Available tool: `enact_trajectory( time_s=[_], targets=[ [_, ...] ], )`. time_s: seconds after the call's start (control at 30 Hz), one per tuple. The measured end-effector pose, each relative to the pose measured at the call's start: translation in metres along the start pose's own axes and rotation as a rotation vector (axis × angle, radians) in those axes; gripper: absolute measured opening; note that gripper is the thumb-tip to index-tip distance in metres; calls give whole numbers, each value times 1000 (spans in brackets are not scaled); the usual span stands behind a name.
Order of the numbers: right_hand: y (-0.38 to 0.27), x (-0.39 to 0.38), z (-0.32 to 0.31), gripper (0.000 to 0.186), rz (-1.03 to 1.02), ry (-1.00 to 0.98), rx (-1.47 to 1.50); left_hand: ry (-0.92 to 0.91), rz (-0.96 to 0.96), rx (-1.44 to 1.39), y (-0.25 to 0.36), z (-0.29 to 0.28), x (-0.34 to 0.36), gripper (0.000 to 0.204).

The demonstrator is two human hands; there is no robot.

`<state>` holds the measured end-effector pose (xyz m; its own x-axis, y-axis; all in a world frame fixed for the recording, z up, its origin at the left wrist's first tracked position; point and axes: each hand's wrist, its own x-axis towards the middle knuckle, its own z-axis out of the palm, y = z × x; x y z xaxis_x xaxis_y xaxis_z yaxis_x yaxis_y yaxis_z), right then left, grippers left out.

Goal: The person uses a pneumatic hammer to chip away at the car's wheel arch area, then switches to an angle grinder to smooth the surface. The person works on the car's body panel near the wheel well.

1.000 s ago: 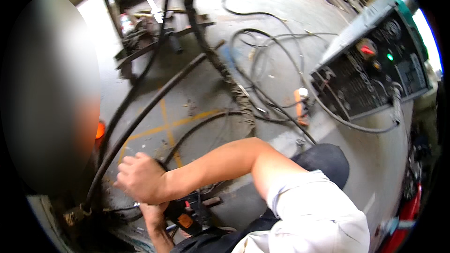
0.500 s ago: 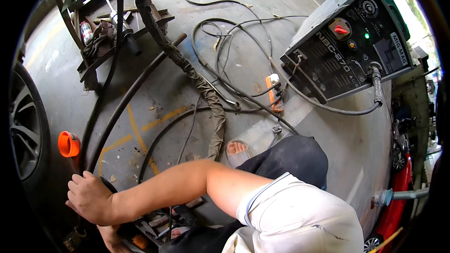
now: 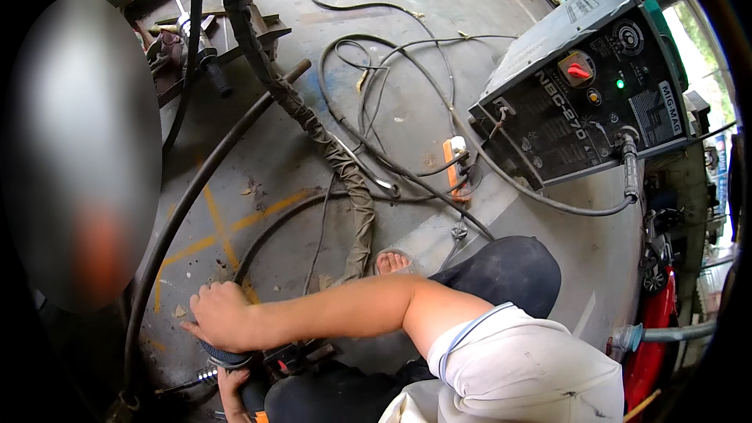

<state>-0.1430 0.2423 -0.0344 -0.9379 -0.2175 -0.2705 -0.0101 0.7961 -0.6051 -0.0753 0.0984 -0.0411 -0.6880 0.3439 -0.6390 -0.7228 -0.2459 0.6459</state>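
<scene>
From the white sleeve, my right arm reaches across to the lower left. My right hand (image 3: 223, 315) is closed, knuckles up, over a dark rounded thing with a ribbed edge (image 3: 227, 355); its kind does not show. Just below it is my left hand (image 3: 233, 382), its fingers mostly hidden beneath the dark thing and my right wrist. Beside my left hand, a thin black cable with a coiled spring sleeve (image 3: 207, 376) runs off to the left.
A grey welding machine (image 3: 576, 94) with a lit green lamp stands at the right. Black cables (image 3: 392, 141) loop across the floor around an orange power strip (image 3: 457, 171). A metal frame with tools (image 3: 204, 55) is at upper left. A blurred oval hides the far left.
My right hand has moved right and slightly down with the dark thing. My left hand has moved right and shows more. The orange cup-shaped thing at left is now within a blurred patch.
</scene>
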Motion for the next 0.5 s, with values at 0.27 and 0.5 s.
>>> enact_trajectory(
  time_s=[0.27, 0.5],
  targets=[
    [0, 12, 3, 16, -439, -303, -110, -14, -66, 14, -23, -20, -1, 61],
    [-9, 16, -31, 18, -293, -244, -114, 7, -15, -51, -15, -39, -16, 55]
  ],
)
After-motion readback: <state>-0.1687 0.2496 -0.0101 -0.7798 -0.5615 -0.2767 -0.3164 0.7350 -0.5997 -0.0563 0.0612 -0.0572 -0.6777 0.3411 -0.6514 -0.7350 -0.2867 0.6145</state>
